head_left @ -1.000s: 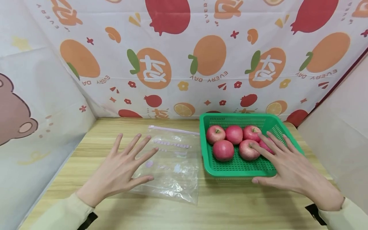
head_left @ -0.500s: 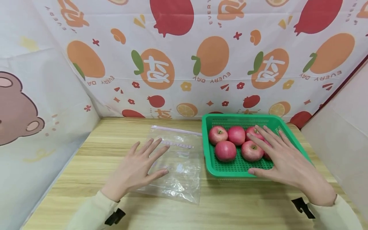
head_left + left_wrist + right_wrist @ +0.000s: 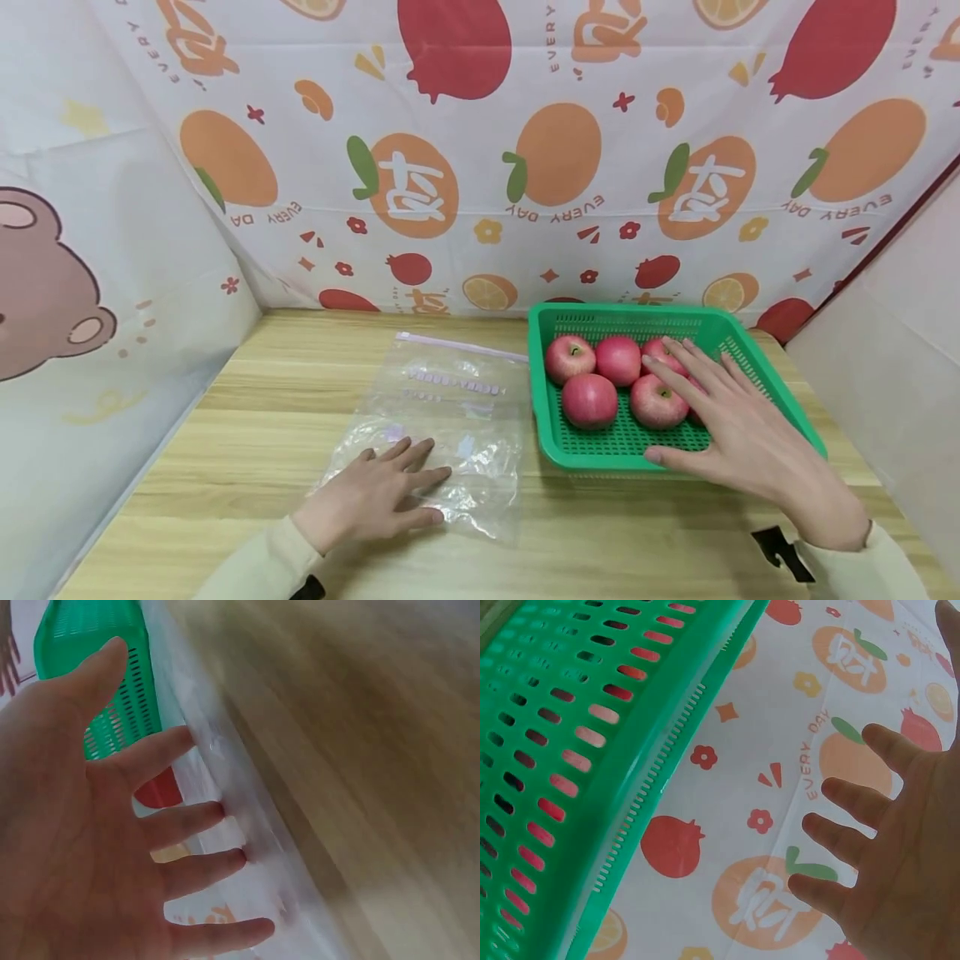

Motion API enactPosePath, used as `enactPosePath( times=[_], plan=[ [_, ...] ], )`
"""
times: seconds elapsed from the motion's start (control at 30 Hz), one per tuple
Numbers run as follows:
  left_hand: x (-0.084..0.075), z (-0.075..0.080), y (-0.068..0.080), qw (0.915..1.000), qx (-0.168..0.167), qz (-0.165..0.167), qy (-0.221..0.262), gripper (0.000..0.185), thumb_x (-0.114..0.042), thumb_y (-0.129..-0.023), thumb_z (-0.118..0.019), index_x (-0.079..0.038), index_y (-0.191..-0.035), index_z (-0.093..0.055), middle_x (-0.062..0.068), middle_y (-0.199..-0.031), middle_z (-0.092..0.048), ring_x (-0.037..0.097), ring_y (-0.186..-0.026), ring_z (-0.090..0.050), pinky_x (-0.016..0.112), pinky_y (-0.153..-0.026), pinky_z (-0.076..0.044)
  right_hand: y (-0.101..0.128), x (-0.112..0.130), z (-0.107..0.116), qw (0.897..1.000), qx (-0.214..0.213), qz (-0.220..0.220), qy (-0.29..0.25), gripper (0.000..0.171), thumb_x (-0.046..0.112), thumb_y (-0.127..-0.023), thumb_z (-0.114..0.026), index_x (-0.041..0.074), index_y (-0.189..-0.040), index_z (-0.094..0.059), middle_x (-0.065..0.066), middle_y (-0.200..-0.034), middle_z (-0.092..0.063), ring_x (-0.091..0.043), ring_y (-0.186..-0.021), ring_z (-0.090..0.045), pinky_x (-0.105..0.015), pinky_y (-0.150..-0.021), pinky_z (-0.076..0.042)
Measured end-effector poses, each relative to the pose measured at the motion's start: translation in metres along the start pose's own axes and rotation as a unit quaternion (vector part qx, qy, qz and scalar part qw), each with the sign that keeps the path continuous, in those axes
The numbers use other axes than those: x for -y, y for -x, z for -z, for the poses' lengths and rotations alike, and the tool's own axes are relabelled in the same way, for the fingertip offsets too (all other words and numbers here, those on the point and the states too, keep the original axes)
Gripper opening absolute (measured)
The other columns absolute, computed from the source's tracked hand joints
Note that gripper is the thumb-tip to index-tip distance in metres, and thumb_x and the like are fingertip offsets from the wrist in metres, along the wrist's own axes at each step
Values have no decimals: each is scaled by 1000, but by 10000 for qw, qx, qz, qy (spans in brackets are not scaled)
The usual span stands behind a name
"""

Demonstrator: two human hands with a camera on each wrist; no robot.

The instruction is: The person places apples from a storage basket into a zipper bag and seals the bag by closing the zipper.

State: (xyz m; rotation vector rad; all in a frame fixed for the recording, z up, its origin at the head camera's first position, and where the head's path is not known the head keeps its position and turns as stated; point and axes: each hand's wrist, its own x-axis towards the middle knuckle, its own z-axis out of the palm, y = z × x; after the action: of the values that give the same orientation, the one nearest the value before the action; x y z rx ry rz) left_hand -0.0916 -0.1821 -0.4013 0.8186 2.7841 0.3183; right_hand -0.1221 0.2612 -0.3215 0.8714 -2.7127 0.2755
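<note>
A clear zip bag (image 3: pixel 442 417) with a pink seal strip lies flat on the wooden table (image 3: pixel 247 417). My left hand (image 3: pixel 390 492) rests flat on the bag's near edge, fingers straight; in the left wrist view its fingers (image 3: pixel 187 825) touch the bag (image 3: pixel 240 817). A green plastic basket (image 3: pixel 551 446) to the right holds several red apples (image 3: pixel 588 400). My right hand (image 3: pixel 720 417) hovers over the basket's right side with fingers spread, above the apples, holding nothing. The right wrist view shows the spread fingers (image 3: pixel 855 802) beside the basket wall (image 3: pixel 592 772).
Fruit-print cloth (image 3: pixel 480 150) walls the back and left, and a plain panel (image 3: pixel 885 350) stands at the right. Bare table lies left of the bag and along the front edge.
My left hand drew back toward me and lowered onto the bag's near edge. The right hand stayed over the basket, shifting only slightly.
</note>
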Motion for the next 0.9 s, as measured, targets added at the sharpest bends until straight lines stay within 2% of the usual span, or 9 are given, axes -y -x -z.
enactPosePath(
  times=[0.17,0.47,0.63,0.73,0.83,0.9],
  plan=[
    [5,4,7,9999,16,-14,102,58,-62,-93,-59,-20,-132,-70,22,-152,-49,52,-137,-46,79,-92,-41,-2,2,-3,10000,-6,46,-3,99,65,-78,-77,26,-159,-34,-4,-167,-28,-27,-154,-24,-48,-128,-7],
    [19,5,21,9993,-173,-260,195,47,-54,-94,-64,-17,-121,-75,23,-146,-55,53,-132,-51,78,-91,-43,-1,7,-12,9997,127,-55,-180,97,65,-81,-76,27,-160,-33,-6,-166,-30,-32,-151,-29,-49,-127,-12],
    [23,6,25,9976,-464,-484,-194,36,-46,-93,-67,-14,-105,-78,23,-139,-60,53,-122,-58,76,-91,-45,2,9,-14,9994,44,-181,-300,99,64,-78,-78,31,-160,-32,-2,-165,-32,-28,-150,-31,-43,-126,-18],
    [18,3,22,9956,-531,-644,-419,37,-45,-95,-65,-13,-111,-74,21,-139,-60,52,-120,-60,73,-93,-47,3,10,-15,9991,-33,-227,-357,99,63,-78,-79,30,-159,-33,-2,-165,-33,-28,-150,-31,-41,-126,-18],
    [9,0,17,9937,-564,-784,-574,41,-46,-97,-61,-15,-123,-69,19,-142,-58,49,-122,-60,69,-95,-48,2,12,-16,9987,-134,-241,-424,95,62,-79,-80,29,-157,-39,-6,-161,-39,-29,-148,-34,-49,-120,-30],
    [3,-2,14,9921,-626,-843,-683,42,-46,-98,-60,-17,-128,-66,17,-144,-58,46,-124,-60,67,-96,-49,1,14,-19,9983,-241,-204,-484,89,60,-79,-80,28,-154,-45,-7,-157,-45,-29,-145,-39,-55,-112,-40]
  ],
)
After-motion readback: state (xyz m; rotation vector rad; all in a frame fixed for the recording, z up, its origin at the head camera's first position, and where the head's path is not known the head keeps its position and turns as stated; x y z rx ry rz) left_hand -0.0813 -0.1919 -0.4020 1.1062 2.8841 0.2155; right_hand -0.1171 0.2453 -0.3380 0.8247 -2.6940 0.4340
